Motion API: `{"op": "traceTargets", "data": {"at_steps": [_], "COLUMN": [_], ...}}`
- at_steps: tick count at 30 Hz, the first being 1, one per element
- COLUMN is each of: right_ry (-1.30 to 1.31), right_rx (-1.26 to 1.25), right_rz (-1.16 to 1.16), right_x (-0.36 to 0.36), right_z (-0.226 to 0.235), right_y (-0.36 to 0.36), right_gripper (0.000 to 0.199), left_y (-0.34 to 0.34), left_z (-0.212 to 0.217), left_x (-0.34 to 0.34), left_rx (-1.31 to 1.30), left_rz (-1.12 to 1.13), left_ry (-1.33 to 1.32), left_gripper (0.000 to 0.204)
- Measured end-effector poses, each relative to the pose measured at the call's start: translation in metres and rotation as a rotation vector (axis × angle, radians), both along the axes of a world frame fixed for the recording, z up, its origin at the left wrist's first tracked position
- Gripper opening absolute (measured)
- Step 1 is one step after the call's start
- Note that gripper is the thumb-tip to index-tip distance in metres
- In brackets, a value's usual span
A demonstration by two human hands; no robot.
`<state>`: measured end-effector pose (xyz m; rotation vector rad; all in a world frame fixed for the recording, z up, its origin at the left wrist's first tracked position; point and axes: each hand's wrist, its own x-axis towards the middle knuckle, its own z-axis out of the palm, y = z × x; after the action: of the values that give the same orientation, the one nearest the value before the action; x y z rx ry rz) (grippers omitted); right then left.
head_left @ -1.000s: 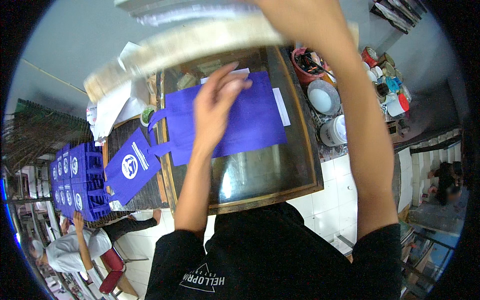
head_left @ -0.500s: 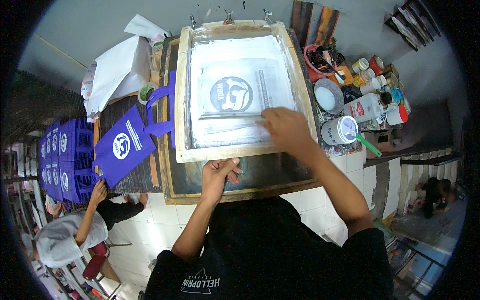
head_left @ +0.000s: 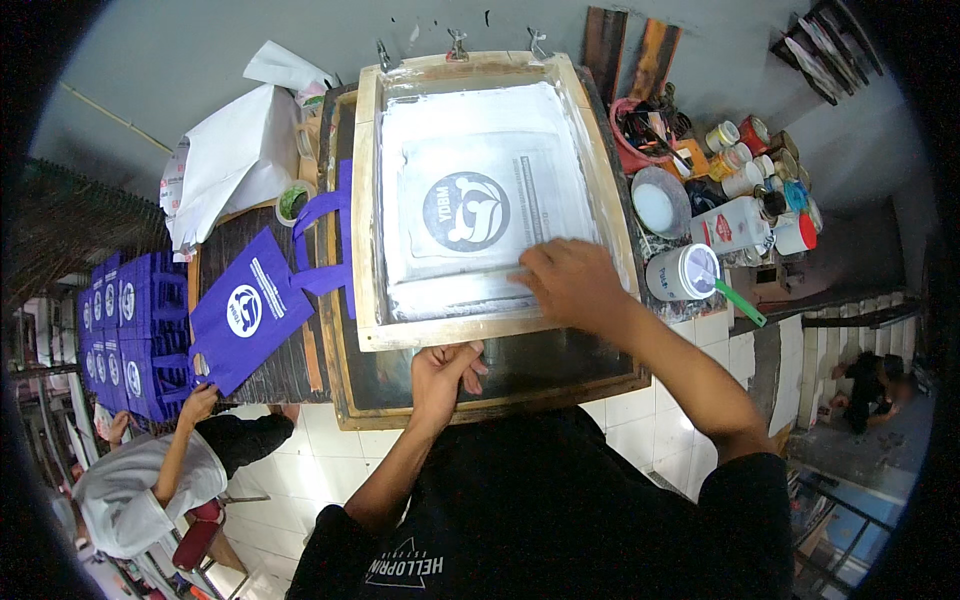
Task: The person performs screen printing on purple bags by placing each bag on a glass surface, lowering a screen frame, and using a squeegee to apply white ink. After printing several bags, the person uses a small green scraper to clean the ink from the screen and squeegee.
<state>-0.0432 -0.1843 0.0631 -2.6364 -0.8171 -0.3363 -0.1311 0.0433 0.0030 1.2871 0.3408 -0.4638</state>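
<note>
A wooden-framed printing screen (head_left: 367, 210) lies in front of me, its mesh smeared with white ink around a round emblem. My right hand (head_left: 575, 285) is closed over the right part of a squeegee (head_left: 450, 284), a pale bar lying across the near part of the mesh. Its grip is partly hidden under my fingers. At the screen's near edge my left hand (head_left: 443, 383) is curled, thumb against the wooden rim and fingers below it. Under the screen lies a dark board (head_left: 520, 365); a strip of purple fabric (head_left: 346, 245) with handles sticks out on the left.
A purple tote bag (head_left: 250, 310) with a white emblem lies left, touched by a co-worker's hand (head_left: 198, 403). Stacked purple bags (head_left: 125, 330) stand farther left. On the right are an ink tub (head_left: 683, 272) with a green-handled tool, a bowl (head_left: 660, 200) and several jars. Clamps (head_left: 457, 46) hold the screen's far edge.
The squeegee and my right hand have come slightly nearer to me across the mesh. My left hand stays at the near rim. The whole view has shifted a little.
</note>
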Motion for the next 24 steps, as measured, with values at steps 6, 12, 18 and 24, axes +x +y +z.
{"op": "traceTargets", "data": {"at_steps": [6,12,18,24], "right_ry": [-0.007,0.346,0.105,0.014], "right_rx": [-0.065,-0.043,-0.062,-0.163], "right_rz": [-0.104,-0.147,-0.130,-0.288], "right_x": [0.129,0.215,0.249,0.220], "right_z": [-0.013,0.021,-0.003,-0.004], "right_y": [-0.016,-0.021,-0.026,-0.002], "right_gripper": [0.029,0.054,0.051,0.055], "left_y": [0.006,0.016,0.036,0.017], "left_z": [0.001,0.014,0.031,0.080], "left_x": [0.005,0.010,0.023,0.177], "left_rx": [-0.029,-0.442,-0.398,0.725], "left_rz": [-0.089,0.009,-0.327,-0.182], "left_ry": [0.051,0.333,0.297,-0.756], "left_gripper": [0.022,0.040,0.039,0.032]}}
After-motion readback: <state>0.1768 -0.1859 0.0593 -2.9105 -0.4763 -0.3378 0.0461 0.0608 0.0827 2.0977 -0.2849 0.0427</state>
